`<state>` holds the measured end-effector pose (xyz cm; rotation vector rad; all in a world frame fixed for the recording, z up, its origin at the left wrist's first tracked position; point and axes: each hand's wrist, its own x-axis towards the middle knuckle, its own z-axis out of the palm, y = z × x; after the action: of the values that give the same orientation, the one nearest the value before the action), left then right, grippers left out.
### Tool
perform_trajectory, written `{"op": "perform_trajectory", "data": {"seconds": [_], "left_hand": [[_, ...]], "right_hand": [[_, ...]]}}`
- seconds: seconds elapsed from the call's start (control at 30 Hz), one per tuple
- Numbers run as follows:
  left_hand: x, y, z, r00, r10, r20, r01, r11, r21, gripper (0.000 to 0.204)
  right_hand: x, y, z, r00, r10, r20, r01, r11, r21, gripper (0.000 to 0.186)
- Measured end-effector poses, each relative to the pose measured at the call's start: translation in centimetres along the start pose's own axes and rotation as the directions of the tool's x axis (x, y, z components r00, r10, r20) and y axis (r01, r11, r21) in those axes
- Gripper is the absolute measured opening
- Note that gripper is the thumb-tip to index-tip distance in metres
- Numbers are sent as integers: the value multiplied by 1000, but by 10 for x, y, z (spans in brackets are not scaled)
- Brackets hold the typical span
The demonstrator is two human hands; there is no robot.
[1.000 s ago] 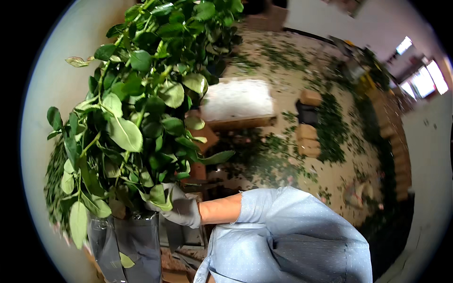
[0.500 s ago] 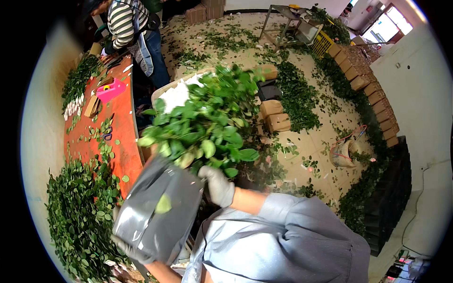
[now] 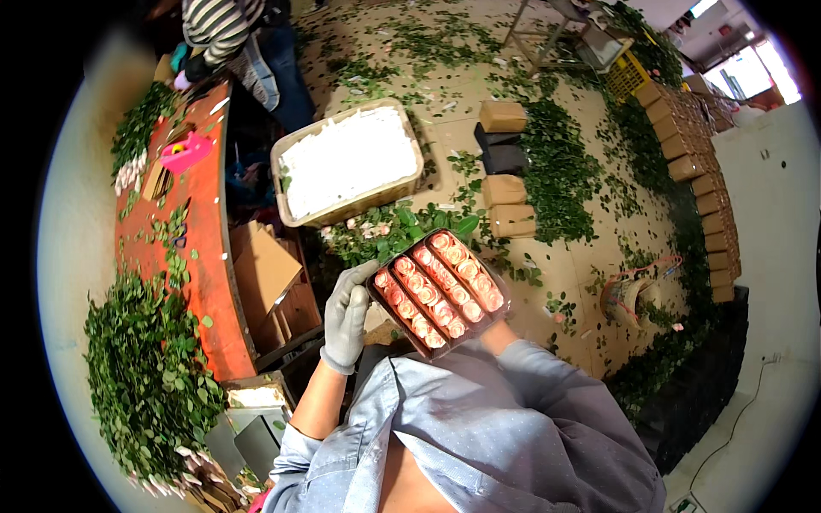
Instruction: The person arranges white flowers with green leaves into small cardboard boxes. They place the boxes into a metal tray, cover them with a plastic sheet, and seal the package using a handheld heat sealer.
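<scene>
Rose bunch (image 3: 440,292) at chest, blooms up, spaced off red table (image 3: 202,295) edge and tub (image 3: 359,205) rim. Left hand (image 3: 345,318) grasping its left edge; right hand's fingers hidden, can't tell.

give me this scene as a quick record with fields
held item: rose bundle, pink blooms facing up in four slanting rows
left hand: gloved, against the bundle's left side
right hand: hidden behind the bundle, bare forearm partly showing
left side: orange table bearing leafy stems
ahead: tub with white contents
background: co-worker in striped top
</scene>
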<state>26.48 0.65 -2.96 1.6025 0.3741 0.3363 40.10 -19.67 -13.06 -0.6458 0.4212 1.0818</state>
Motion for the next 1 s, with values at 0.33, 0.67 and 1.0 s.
{"op": "perform_trajectory", "data": {"seconds": [0.33, 0.67, 1.0], "left_hand": [[37, 3, 25, 993, 9, 118, -7, 1000, -19, 51], [11, 13, -4, 998, 42, 42, -38, 994, -104, 46], [-33, 7, -42, 992, -24, -122, 8, 991, -130, 43]], "right_hand": [[-18, -12, -35, 991, -115, -70, 120, 991, 64, 48], [-3, -7, -12, 989, -144, -35, 144, 990, -12, 48], [1, 16, 1, 994, -106, -15, 104, 988, -114, 48]]}}
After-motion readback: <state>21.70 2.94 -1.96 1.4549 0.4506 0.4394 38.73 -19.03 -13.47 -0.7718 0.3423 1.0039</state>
